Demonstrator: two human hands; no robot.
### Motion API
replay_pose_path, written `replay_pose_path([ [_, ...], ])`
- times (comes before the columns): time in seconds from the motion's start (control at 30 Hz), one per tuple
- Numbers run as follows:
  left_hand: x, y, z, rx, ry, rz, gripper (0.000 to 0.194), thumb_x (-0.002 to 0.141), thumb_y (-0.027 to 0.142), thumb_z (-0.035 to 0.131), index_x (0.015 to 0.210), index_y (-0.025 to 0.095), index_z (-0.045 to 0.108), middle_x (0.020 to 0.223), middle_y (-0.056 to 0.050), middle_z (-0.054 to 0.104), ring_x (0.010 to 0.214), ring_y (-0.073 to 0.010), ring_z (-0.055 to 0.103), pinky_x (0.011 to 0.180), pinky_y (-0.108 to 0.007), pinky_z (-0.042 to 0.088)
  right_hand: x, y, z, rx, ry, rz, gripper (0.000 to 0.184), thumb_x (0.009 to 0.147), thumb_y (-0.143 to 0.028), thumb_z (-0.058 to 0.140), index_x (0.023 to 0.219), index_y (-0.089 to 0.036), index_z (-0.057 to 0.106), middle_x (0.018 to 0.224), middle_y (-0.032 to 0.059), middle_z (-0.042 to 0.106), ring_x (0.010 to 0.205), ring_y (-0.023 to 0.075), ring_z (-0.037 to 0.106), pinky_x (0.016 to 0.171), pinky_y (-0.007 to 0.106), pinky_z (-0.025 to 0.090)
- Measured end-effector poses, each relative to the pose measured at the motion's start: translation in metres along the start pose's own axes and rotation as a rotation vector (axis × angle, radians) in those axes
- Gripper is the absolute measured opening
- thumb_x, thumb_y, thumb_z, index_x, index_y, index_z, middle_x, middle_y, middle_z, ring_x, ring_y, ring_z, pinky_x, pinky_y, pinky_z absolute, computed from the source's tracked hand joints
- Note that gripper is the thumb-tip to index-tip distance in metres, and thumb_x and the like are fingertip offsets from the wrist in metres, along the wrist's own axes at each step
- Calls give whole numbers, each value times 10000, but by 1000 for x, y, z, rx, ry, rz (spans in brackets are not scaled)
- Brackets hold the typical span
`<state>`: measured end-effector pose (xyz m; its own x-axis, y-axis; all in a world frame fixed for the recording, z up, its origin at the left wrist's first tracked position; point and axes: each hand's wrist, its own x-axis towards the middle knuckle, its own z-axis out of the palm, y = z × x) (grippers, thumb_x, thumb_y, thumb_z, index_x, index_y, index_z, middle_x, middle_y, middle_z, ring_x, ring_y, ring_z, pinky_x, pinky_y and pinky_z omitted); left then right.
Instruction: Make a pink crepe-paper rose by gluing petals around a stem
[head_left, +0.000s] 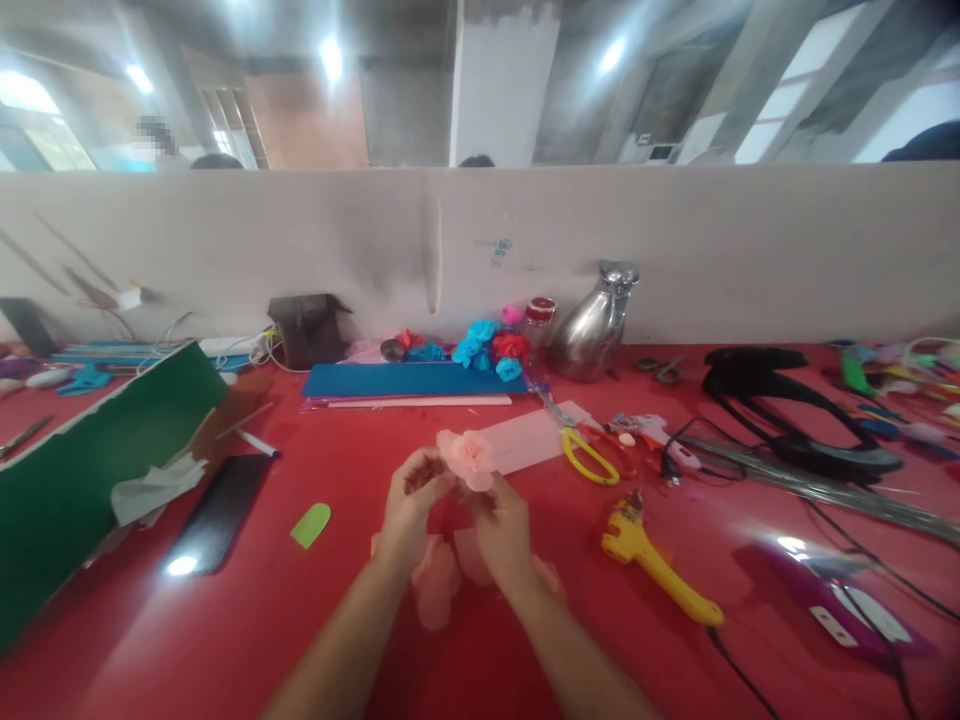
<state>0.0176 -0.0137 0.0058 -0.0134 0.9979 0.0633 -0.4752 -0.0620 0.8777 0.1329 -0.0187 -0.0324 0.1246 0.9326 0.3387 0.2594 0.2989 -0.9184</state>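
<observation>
A pale pink paper flower with layered petals is held up at the middle of the table, between both hands. My left hand pinches its left edge, fingers closed. On the other side my right hand grips the flower's lower right part, thumb and fingers together. Under my wrists lie several loose pink paper petals, partly covered by the hands. Behind the flower stretches a strip of pink paper, and yellow-handled scissors rest on its right end.
To the right lie a yellow glue gun with a cord and a purple device. A metal jug and finished blue and red flowers stand by the partition. Leftward are a green board, a phone and a green paper piece.
</observation>
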Motion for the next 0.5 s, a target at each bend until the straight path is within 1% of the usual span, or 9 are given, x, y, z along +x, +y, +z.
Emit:
replay_pose_path([
  [0.1, 0, -1, 1, -3, 11, 3, 102, 677, 243, 668, 728, 165, 627, 727, 5, 610, 692, -114, 548, 695, -224, 429, 1, 1, 0, -18, -10, -1, 128, 794, -177, 493, 805, -179, 620, 699, 9, 651, 643, 155, 586, 618, 245, 459],
  [0.2, 0, -1, 1, 17, 23, -8, 106, 683, 255, 677, 690, 161, 629, 709, 10, 615, 691, -109, 545, 694, -216, 424, 1, 4, 2, -25, -8, 12, 140, 798, -174, 500, 847, -186, 630, 714, 12, 665, 646, 158, 600, 619, 251, 468],
  [0.3, 0, 0, 1, 36, -12, -16, 92, 696, 246, 667, 696, 156, 647, 698, 3, 614, 706, -116, 548, 709, -225, 425, 0, 7, 3, -10, -3, 21, 171, 803, -191, 513, 911, -186, 645, 792, 35, 696, 688, 171, 628, 641, 265, 488],
  [0.4, -1, 2, 0, 61, -48, -12, 90, 710, 245, 647, 709, 155, 655, 707, -8, 617, 736, -136, 556, 735, -249, 429, 0, 8, 3, 6, -5, 21, 172, 805, -215, 523, 915, -182, 651, 818, 50, 705, 697, 175, 638, 656, 273, 497],
  [0.43, -1, 2, 0, 86, -56, 7, 93, 720, 247, 634, 708, 157, 652, 714, -11, 616, 744, -142, 556, 740, -257, 430, 0, 8, 3, 8, -7, 22, 168, 806, -222, 523, 906, -180, 651, 804, 49, 703, 690, 174, 636, 655, 274, 498],
  [0.5, -3, 4, -1, 200, -58, 92, 119, 749, 246, 598, 681, 159, 641, 727, -20, 605, 754, -150, 551, 738, -265, 429, 1, 7, 3, 12, -11, 26, 156, 806, -231, 523, 886, -175, 645, 766, 44, 695, 674, 171, 631, 646, 272, 497],
])
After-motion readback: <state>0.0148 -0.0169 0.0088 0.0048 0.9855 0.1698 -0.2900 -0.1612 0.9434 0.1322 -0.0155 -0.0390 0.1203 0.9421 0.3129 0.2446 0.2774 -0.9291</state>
